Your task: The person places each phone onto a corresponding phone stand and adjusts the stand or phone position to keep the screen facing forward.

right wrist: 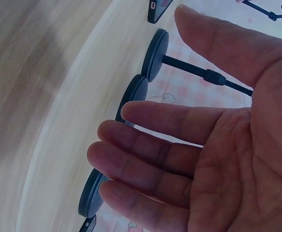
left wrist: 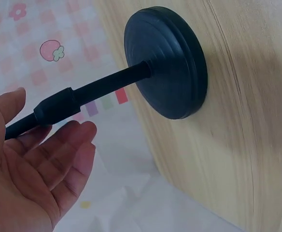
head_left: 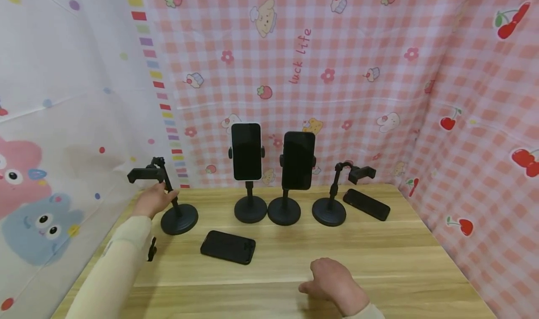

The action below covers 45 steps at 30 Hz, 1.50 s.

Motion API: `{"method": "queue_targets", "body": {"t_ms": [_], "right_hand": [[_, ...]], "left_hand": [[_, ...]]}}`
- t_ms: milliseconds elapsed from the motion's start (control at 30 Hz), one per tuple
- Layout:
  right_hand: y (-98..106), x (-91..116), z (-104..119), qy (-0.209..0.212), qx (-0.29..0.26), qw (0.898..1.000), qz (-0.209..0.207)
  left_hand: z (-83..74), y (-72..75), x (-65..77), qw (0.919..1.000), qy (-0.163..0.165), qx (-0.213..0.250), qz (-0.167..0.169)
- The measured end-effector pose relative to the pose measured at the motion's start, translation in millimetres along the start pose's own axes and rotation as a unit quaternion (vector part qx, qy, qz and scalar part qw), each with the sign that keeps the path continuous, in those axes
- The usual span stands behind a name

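At the left of the table stands a black phone stand (head_left: 179,220) with its clamp holding nothing. My left hand (head_left: 153,199) is at the upper part of its pole. In the left wrist view the pole (left wrist: 112,84) runs between the thumb and the loosely bent fingers (left wrist: 59,162), which are not closed round it; the clamp is out of that view. My right hand (head_left: 334,281) is over the front of the table, holding nothing. Its fingers (right wrist: 146,150) are extended, the thumb spread away from them. A black phone (head_left: 228,247) lies flat between the two hands.
Two stands in the middle bear upright phones, a white-edged phone (head_left: 246,153) and a black-edged phone (head_left: 298,160). Right of them is another stand (head_left: 329,212) with a bare clamp, beside a flat phone (head_left: 366,204). Patterned cloth (head_left: 294,99) encloses the table's back and sides.
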State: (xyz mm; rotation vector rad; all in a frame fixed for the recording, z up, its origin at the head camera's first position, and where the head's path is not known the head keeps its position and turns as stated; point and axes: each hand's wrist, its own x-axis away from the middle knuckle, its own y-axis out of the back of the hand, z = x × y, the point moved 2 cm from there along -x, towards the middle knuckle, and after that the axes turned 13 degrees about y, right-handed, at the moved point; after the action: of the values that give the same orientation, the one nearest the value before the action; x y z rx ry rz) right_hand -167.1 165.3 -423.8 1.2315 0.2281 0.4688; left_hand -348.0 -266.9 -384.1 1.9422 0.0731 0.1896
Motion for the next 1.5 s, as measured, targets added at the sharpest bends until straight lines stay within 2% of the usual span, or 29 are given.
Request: {"method": "queue_targets", "body": {"t_ms": [433, 633, 867, 1100, 1233, 1367, 1500], "right_hand": [[-1, -1, 3, -0.001, -0.008, 1.000, 0.010], [-2, -2, 3, 0.010, -0.001, 1.000, 0.005], [-2, -2, 4, 0.014, 0.000, 1.000, 0.007], [-2, -2, 5, 0.013, -0.007, 1.000, 0.019], [-2, -2, 5, 0.011, -0.010, 1.000, 0.023], [-2, -1, 7, 0.014, -0.011, 1.000, 0.020], [-2, -1, 7, 0.017, -0.012, 1.000, 0.016]], "left_hand": [[0.8, 1.2, 2.3, 0.9990, 0.001, 0.008, -0.045], [-4.8, -0.8, 6.6, 0.9979, -0.020, -0.001, -0.062], [-13.9, -6.4, 14.0, 0.9957, -0.042, 0.022, -0.079], [-19.7, -13.4, 21.9, 0.9951, -0.055, 0.000, -0.083], [-22.9, -17.1, 25.6, 0.9946, -0.057, 0.011, -0.087], [-27.8, -21.9, 29.6, 0.9901, -0.081, 0.021, -0.112], [-33.3, -26.6, 33.2, 0.9851, -0.098, 0.051, -0.132]]}}
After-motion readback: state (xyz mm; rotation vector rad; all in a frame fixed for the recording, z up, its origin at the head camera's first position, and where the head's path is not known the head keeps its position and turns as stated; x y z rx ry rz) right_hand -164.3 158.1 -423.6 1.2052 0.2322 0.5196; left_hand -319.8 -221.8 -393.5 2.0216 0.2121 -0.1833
